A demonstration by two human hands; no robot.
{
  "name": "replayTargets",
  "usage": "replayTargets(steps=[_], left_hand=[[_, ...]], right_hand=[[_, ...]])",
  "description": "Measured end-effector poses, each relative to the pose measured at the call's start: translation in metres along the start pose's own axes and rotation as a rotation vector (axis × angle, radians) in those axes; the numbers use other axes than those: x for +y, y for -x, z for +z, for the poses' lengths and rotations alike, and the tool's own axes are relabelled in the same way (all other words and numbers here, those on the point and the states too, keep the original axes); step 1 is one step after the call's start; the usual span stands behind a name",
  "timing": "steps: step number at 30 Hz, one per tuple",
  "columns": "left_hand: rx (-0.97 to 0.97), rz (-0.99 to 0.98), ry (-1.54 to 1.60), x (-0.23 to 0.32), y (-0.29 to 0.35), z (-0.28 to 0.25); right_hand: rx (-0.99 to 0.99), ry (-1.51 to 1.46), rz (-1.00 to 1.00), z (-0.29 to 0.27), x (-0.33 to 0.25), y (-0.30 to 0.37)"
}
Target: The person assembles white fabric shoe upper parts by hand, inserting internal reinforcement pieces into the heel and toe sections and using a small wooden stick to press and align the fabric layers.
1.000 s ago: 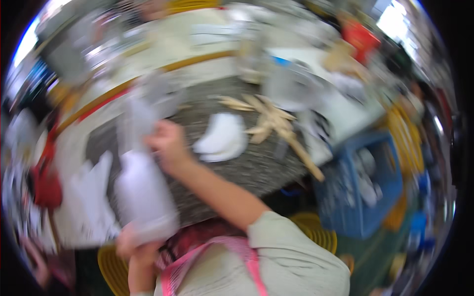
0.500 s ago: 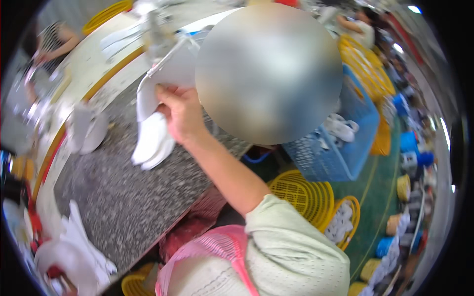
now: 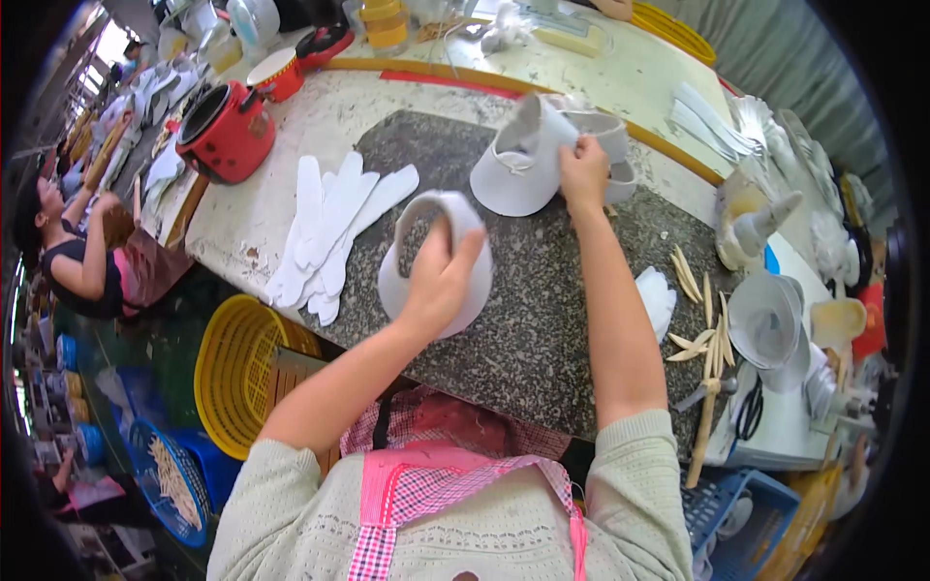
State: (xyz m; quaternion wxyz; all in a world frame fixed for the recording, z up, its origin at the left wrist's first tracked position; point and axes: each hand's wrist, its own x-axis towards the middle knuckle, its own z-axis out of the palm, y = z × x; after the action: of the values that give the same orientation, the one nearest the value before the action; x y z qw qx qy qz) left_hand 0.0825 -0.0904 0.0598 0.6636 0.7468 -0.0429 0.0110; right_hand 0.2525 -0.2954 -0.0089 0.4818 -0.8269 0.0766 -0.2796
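Note:
My left hand [image 3: 441, 281] is closed around a white shoe upper [image 3: 392, 290], thumb and fingers gripping its curved strap-like edge, over the speckled stone slab [image 3: 523, 320]. My right hand [image 3: 584, 177] pinches the side of another white shoe upper [image 3: 513, 179] farther back on the slab. Behind that hand sits a further pale upper [image 3: 620, 179], partly hidden by it. Left of my left hand lies a fanned pile of long white insole-shaped pieces [image 3: 334, 228]. A small stack of white pads [image 3: 656, 300] rests beside my right forearm.
At right lie thin pale wooden slivers [image 3: 712, 339], a hammer [image 3: 699, 436], black-handled scissors [image 3: 750, 412] and grey-white cups [image 3: 765, 320]. A red pot [image 3: 228, 136] stands back left. A yellow basket [image 3: 228, 378] and a blue basket [image 3: 165, 494] are below the table's left. Another person [image 3: 82, 252] sits far left.
The view has swung left, so both my hands now show over the slab. My right hand, earlier holding up a white piece beside the white pads, is now at an upper farther back.

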Motion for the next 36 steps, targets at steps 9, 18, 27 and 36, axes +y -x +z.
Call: replayTargets(steps=[9,18,27,36], left_hand=[[-0.423,0.421,-0.747,0.023,-0.038,-0.074],[-0.631,0.885,-1.18,-0.015,-0.043,-0.091],[-0.866,0.753,-1.189,0.022,-0.002,-0.021],[-1.086,0.413,-1.219,0.04,-0.015,-0.022]], right_hand=[[-0.151,-0.001,-0.351,-0.075,-0.09,0.105],[-0.522,0.319,-0.505,-0.036,-0.105,0.183],[-0.618,0.634,-0.727,-0.114,-0.104,0.162],[-0.778,0.365,-0.764,-0.121,-0.094,0.155]])
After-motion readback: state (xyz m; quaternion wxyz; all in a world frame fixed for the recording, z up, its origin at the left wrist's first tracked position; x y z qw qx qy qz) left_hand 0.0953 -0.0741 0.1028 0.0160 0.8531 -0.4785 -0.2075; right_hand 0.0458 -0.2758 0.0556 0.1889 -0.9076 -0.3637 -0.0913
